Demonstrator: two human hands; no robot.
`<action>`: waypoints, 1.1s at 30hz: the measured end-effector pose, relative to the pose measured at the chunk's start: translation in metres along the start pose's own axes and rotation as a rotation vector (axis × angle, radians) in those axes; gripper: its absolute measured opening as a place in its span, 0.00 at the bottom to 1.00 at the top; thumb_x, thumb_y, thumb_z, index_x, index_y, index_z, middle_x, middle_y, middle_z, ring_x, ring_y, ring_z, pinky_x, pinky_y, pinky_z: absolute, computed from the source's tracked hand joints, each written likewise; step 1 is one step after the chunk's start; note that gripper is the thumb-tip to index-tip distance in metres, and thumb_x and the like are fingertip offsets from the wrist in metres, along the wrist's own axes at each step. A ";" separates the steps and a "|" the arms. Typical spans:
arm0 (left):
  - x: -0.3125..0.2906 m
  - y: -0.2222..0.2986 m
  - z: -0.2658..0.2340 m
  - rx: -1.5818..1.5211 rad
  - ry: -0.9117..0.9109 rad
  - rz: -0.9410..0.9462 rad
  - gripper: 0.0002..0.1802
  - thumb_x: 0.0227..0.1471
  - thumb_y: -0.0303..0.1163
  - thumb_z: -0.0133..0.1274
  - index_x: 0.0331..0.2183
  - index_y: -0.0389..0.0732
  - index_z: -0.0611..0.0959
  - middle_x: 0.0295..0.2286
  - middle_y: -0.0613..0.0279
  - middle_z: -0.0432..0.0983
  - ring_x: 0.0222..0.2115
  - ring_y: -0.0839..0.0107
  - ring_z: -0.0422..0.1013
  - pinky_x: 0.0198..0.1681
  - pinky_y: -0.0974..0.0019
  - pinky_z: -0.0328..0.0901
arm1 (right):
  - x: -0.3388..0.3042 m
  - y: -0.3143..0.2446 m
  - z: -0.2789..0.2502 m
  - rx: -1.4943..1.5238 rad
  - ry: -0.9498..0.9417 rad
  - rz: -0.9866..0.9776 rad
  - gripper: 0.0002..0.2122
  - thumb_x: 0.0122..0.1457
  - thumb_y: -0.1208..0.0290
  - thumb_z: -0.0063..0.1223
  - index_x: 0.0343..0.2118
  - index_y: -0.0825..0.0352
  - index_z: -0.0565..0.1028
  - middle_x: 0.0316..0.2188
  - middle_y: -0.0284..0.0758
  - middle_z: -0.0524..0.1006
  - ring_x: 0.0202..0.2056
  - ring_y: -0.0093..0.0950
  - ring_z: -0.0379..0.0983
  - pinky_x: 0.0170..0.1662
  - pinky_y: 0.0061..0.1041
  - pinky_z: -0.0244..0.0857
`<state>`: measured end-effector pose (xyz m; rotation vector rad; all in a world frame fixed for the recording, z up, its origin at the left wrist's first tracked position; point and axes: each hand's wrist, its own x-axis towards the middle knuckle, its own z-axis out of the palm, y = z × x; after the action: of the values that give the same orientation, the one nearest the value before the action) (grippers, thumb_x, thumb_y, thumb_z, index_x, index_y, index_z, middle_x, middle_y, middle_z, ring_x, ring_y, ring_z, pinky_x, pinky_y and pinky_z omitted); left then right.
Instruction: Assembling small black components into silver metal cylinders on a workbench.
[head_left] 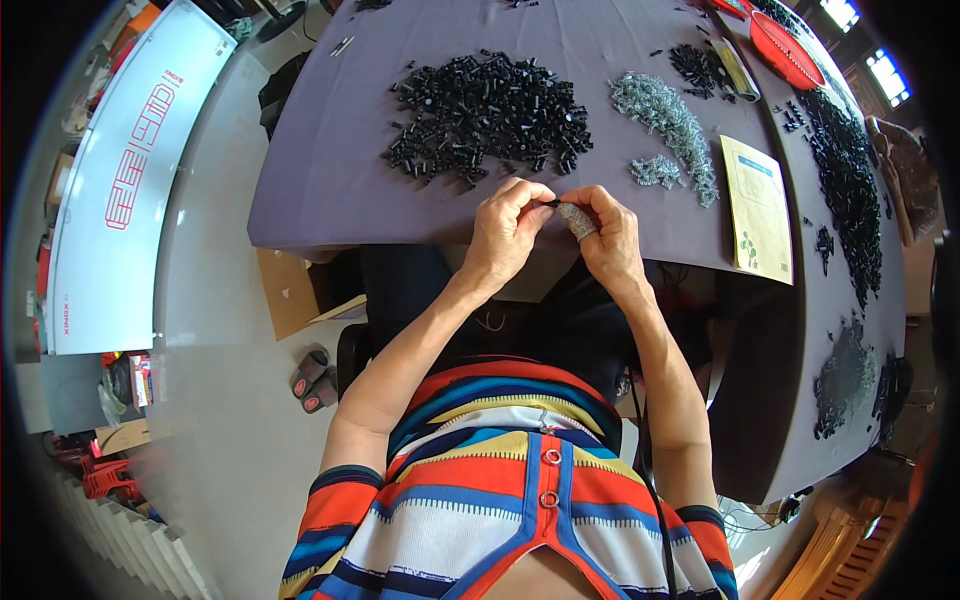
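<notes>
- Holding a small black part between the fingertips of both hands is the step in hand; the left hand is closed in a pinch on one end of it, thumb against forefinger.
- The right hand is likewise closed, meeting the part from the other side. A grey sleeve covers one of its digits, probably the thumb; the view is too small to be sure.
- Keep both pinches close to the part's ends, so that it stays level and cannot roll out of the grip.
- Apply force along the part's axis only. Side load would likely tip so small a piece.
- Work just above the near edge of the worktop, as the hands are placed now. A dropped part should land on the purple cover and not on the floor.
- The pile of black parts lies just beyond the hands, within easy reach. Draw from its near edge to avoid scattering it.
- The heap of silvery parts lies to the right of the pile, with a smaller cluster nearer the right hand. Keep the two kinds apart.
- The yellow printed sheet lies further right on the worktop. Leave it undisturbed.
</notes>
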<state>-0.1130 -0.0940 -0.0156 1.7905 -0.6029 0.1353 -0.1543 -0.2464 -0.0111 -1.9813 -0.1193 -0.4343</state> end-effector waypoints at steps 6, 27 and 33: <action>-0.007 -0.002 -0.004 0.019 -0.019 0.080 0.10 0.45 0.14 0.53 0.33 0.35 0.78 0.29 0.61 0.75 0.28 0.75 0.72 0.32 0.72 0.67 | -0.001 -0.001 0.000 0.015 -0.064 0.069 0.09 0.47 0.87 0.51 0.32 0.70 0.74 0.25 0.37 0.78 0.28 0.24 0.75 0.33 0.21 0.66; -0.033 -0.023 -0.049 -0.193 0.269 -0.045 0.09 0.46 0.17 0.55 0.33 0.35 0.78 0.26 0.69 0.71 0.22 0.84 0.63 0.27 0.78 0.61 | 0.049 -0.019 0.055 -0.587 -0.104 -0.037 0.06 0.54 0.72 0.49 0.32 0.66 0.73 0.28 0.44 0.77 0.31 0.45 0.74 0.34 0.40 0.67; -0.034 -0.023 -0.052 -0.262 0.244 -0.123 0.08 0.49 0.20 0.55 0.36 0.37 0.79 0.28 0.74 0.71 0.26 0.88 0.62 0.30 0.82 0.60 | 0.061 -0.017 0.066 -0.789 -0.153 0.032 0.07 0.52 0.70 0.51 0.33 0.64 0.76 0.27 0.43 0.78 0.30 0.43 0.75 0.34 0.39 0.68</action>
<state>-0.1205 -0.0303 -0.0329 1.5239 -0.3189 0.1797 -0.0864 -0.1868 -0.0002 -2.7887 -0.0072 -0.3317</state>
